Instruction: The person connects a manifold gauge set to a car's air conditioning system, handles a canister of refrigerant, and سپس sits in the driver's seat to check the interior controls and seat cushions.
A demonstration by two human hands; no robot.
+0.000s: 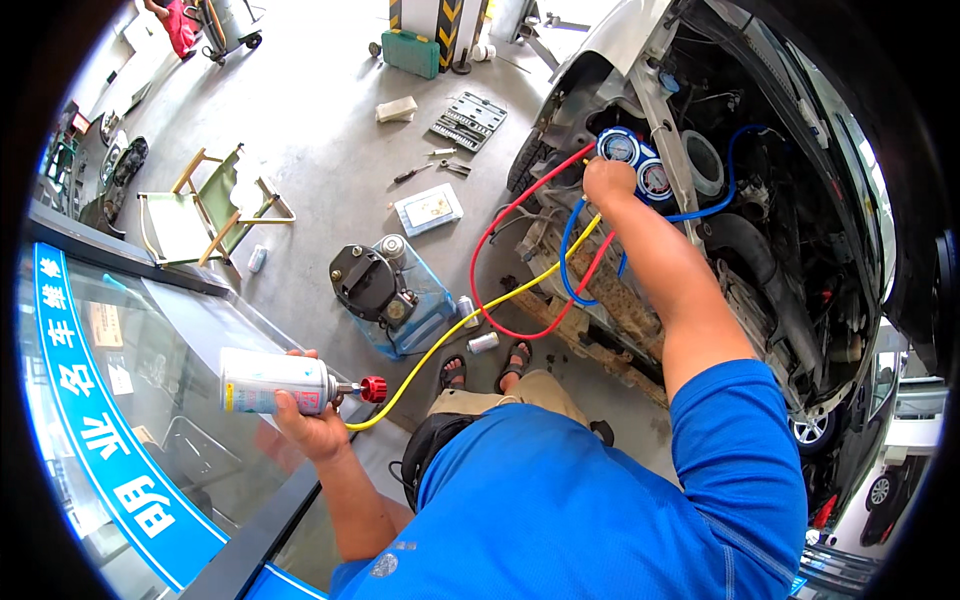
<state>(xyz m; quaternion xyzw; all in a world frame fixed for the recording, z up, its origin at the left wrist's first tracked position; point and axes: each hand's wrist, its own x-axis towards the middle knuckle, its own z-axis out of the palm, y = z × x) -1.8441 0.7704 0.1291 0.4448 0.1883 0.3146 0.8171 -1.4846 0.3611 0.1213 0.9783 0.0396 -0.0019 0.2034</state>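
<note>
My left hand is wrapped round a white refrigerant can, tipped on its side. A can tap with a red knob sits on the can's neck. From the tap a yellow hose runs up to the manifold gauge set at the car's open front. My right hand is closed at the gauge set's left end; its fingertips are partly hidden. A red hose loops below the gauges, and a blue hose leads into the engine bay.
The car's exposed engine bay fills the right side. On the floor are a clear bin with a black pump, small cans, an open socket set and a folding chair. A glass panel stands at left.
</note>
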